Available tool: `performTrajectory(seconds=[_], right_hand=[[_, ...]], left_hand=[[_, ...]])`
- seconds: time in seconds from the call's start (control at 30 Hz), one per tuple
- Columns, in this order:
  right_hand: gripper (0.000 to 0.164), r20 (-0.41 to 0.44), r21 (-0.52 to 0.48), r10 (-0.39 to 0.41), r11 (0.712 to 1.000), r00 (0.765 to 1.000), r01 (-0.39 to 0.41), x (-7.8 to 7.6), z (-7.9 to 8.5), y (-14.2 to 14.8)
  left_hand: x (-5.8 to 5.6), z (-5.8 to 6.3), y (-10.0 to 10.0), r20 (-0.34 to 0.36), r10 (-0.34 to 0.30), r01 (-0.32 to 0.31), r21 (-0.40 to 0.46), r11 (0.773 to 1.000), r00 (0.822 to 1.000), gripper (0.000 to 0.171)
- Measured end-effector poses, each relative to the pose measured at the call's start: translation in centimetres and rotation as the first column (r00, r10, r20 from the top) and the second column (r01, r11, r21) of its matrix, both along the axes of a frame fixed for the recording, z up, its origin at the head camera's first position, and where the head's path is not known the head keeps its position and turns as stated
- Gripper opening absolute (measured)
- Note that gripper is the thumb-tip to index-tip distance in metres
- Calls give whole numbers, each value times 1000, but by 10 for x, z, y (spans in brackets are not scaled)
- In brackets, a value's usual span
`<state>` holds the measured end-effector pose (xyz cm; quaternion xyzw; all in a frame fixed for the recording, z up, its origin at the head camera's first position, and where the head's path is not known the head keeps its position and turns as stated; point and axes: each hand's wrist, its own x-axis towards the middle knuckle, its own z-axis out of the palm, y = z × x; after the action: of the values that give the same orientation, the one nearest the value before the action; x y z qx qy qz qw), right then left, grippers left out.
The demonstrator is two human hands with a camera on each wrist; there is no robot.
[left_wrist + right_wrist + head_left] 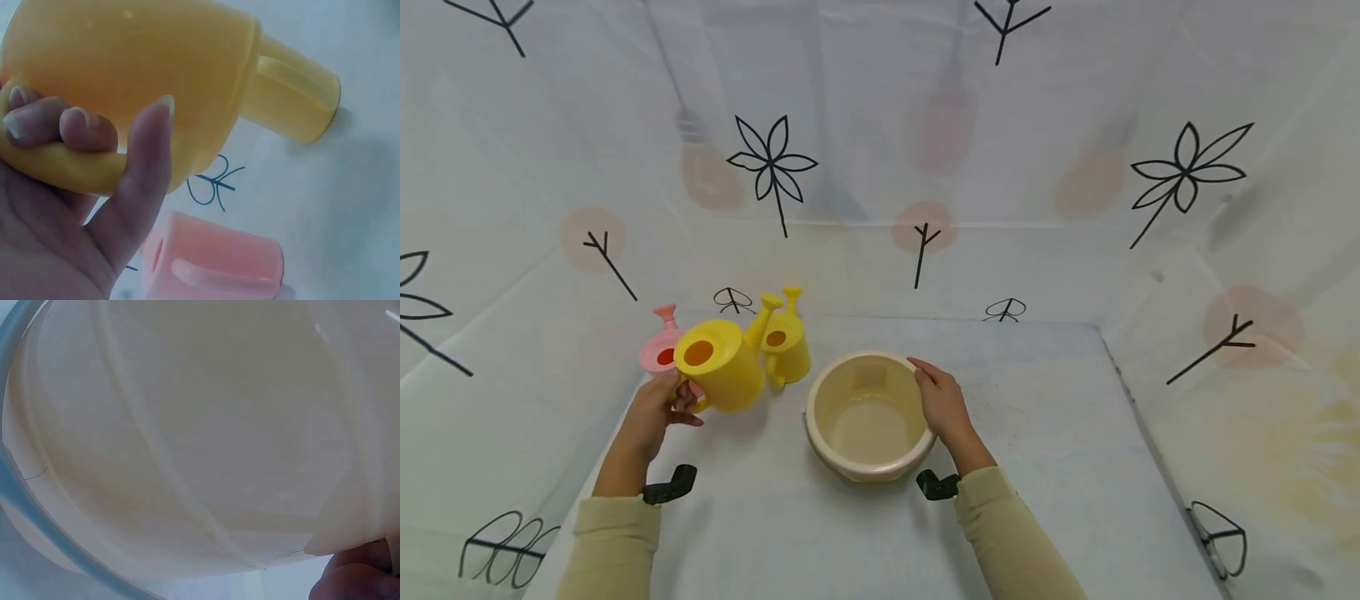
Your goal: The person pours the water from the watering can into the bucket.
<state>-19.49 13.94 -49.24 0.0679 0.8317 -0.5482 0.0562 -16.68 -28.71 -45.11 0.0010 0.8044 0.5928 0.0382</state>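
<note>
- Left wrist view: the left hand (56, 237) has its fingers (37, 122) curled through the handle (69, 169) of the large yellow watering can (144, 69) and clamped on it; the thumb (150, 169) lies straight across. Seen from the head, much of this grip is hidden.
- Right wrist view: only bent fingers of the right hand (356, 578) show, at the lower right corner, while the pale wall of the bucket (219, 425) fills most of the frame. Head view adds the rest: that hand grips the bucket's right rim. How close its fingers lie to one another, I cannot tell.
- Large yellow watering can, in head view: left of the bucket and apart from it. Its spout (762, 321) points up, away and to the right; the handle faces the person. The body's long axis runs from the round opening at upper left to the base at lower right.
- Pink watering can (658, 346): behind it to the left, partly covered; its side handle shows plainly only at the left wrist, its spout only from the head.
- Smaller yellow watering can (790, 354): behind to the right, upright on the white table (865, 542).
- Farthest out: a pale backdrop (865, 100) with black leaf drawings.
</note>
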Motion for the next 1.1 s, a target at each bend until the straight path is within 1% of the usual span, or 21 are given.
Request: performTrajectory(seconds=[0.23, 0.37, 0.5, 0.73, 0.9, 1.1], right_hand=[[38, 3, 7, 0, 1000, 1000, 0, -1, -1, 0], [39, 3, -2, -2, 1000, 1000, 2, -1, 0, 0], [37, 3, -3, -3, 1000, 1000, 3, -1, 0, -1], [37, 0, -1, -12, 1000, 1000, 12, -1, -1, -1], [36, 1, -10, -15, 1000, 1000, 15, 0, -1, -2], [38, -5, -14, -16, 1000, 1000, 16, 0, -1, -3]], left_hand=[[-3, -8, -1, -1, 96, -96, -20, 995, 995, 64], [-7, -11, 1, 6, 155, -155, -10, 988, 988, 61], [-13, -14, 4, 40, 219, -218, -15, 976, 975, 59], [-25, -20, 13, 116, 316, -312, -49, 949, 942, 61], [-33, -27, 18, 138, 361, -362, -26, 932, 922, 56], [-44, -38, 21, 173, 372, -381, 21, 924, 912, 48]])
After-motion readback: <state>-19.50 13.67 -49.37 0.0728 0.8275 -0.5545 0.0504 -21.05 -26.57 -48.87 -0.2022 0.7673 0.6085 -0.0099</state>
